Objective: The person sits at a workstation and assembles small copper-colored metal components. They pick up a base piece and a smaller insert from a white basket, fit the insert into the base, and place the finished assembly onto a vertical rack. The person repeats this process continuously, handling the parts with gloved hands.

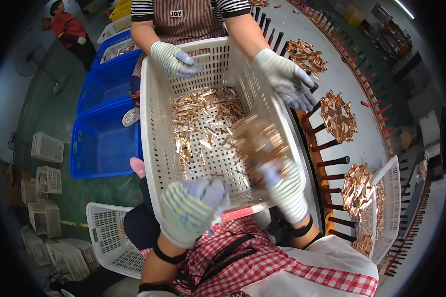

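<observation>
A white perforated plastic basket stands in front of me, with small copper-coloured metal pieces scattered over its bottom. My right hand, in a striped knit glove, grips a copper-coloured cluster of metal parts over the basket's right side; both are smeared by motion. Above the near left corner, my left hand is gloved too and closed, its fingers curled; whatever lies inside them is hidden. Across the basket, a co-worker's gloved left hand is spread at the rim, and their right hand hangs inside the far wall.
More copper-coloured clusters sit along a rack with black-handled rods at the right. Blue bins line the left. A white basket stands at my lower left, another at the right. Someone in red stands far left.
</observation>
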A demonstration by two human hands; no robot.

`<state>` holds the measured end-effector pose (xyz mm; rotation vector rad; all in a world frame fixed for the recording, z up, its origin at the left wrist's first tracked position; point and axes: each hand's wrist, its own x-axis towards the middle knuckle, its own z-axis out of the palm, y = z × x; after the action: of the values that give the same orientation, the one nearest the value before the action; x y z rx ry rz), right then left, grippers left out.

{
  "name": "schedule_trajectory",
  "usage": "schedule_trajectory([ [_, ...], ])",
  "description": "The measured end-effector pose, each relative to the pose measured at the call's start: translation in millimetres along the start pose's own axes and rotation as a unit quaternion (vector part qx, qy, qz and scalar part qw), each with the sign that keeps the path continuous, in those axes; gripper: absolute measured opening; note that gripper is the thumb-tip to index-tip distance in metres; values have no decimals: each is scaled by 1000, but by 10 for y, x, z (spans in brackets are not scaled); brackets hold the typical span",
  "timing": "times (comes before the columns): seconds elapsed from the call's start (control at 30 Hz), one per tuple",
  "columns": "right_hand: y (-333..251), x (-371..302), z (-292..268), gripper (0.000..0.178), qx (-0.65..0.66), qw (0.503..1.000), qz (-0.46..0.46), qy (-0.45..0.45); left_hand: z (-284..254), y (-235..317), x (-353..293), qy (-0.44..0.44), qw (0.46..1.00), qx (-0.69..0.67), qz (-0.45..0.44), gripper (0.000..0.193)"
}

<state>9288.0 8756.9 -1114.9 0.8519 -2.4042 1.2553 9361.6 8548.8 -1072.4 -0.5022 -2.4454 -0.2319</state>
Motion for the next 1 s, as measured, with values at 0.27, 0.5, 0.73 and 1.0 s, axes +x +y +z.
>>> schedule_trajectory([
  [0.27, -392, -561, 50, 61, 47, 983, 45, -170, -44, 476, -295, -87, 968, -207, -113, 47],
  [0.5, -420, -950, -271, 30, 298, 928, 217, 55, -258, 696, -875, -90, 984, -103, -116, 22],
  [0.73, -771, -1563, -363, 46, 330, 903, 125, -245, -487, 966, -1301, -17, 817, -403, -413, 24],
  [1.0, -197, -2560, -533, 61, 554, 716, 115, 408, -720, 454, -2682, 229, 759, -321, -518, 24],
])
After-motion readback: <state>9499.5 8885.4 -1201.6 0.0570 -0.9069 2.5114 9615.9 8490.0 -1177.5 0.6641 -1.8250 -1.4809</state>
